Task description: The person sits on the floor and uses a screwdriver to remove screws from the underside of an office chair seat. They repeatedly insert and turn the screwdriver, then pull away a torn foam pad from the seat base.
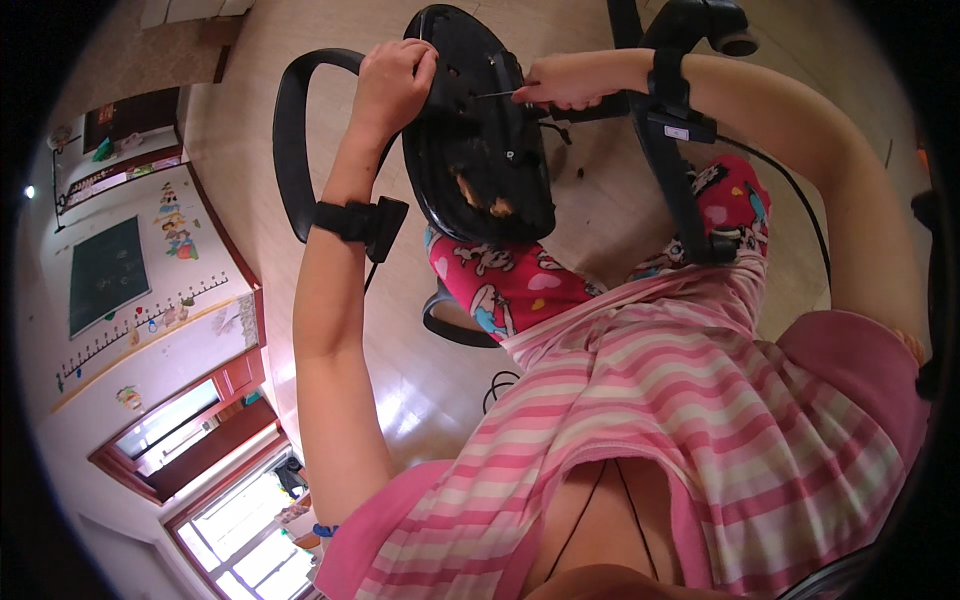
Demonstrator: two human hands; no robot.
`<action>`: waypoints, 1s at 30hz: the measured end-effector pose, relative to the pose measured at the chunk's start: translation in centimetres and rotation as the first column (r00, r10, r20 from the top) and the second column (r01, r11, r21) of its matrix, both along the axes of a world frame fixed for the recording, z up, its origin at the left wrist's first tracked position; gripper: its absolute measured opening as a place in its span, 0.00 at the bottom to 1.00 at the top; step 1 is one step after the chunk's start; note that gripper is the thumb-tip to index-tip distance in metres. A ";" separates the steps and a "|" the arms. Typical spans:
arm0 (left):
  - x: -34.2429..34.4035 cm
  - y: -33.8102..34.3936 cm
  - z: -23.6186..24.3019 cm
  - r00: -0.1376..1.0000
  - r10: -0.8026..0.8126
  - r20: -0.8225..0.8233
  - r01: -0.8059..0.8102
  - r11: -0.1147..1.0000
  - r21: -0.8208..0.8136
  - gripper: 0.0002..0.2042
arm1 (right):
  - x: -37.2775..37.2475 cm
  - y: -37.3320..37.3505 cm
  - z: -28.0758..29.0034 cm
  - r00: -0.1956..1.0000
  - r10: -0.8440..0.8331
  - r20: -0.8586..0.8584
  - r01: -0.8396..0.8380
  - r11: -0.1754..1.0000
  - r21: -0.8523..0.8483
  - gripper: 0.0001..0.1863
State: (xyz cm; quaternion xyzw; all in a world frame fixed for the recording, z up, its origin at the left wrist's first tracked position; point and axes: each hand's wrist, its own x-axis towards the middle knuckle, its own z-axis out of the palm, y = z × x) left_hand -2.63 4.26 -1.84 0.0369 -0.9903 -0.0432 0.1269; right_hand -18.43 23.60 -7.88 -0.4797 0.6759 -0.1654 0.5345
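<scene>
A black office chair lies tipped over in front of me, and the underside of its seat faces up toward me. My left hand is closed over the seat's left edge, fingers curled at the rim. From the right, my right hand pinches a thin metal rod-like tool. The tool's tip points left at the seat's underside, beside a black metal bracket. The grip hides the handle end, so its exact kind does not show. Torn covering exposes yellowish foam near the seat's lower end.
A looped armrest stands left of the seat; another armrest is below it. The chair's base leg and a caster are at right. A cable lies on the tiled floor. My legs flank the chair.
</scene>
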 end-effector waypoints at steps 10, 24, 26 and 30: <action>0.1 0.2 0.2 1.000 0.021 0.022 -0.021 0.999 0.024 0.10 | -0.4 -0.8 -1.7 0.927 0.002 -0.376 -0.160 0.907 -0.390 0.18; 0.0 -0.1 -0.1 1.000 0.006 0.010 -0.006 1.000 0.016 0.11 | 0.0 -1.8 -0.7 0.509 -0.010 -0.861 -0.526 0.788 -0.320 0.13; 0.1 0.0 0.0 1.000 0.011 0.016 -0.011 1.000 0.016 0.11 | 0.0 -1.9 -0.7 0.674 0.042 -0.738 -0.433 0.831 -0.348 0.15; 0.1 0.2 0.2 1.000 0.020 0.022 -0.021 0.999 0.030 0.11 | -0.2 -1.7 0.1 1.000 -0.014 -0.021 0.012 0.996 -0.090 0.17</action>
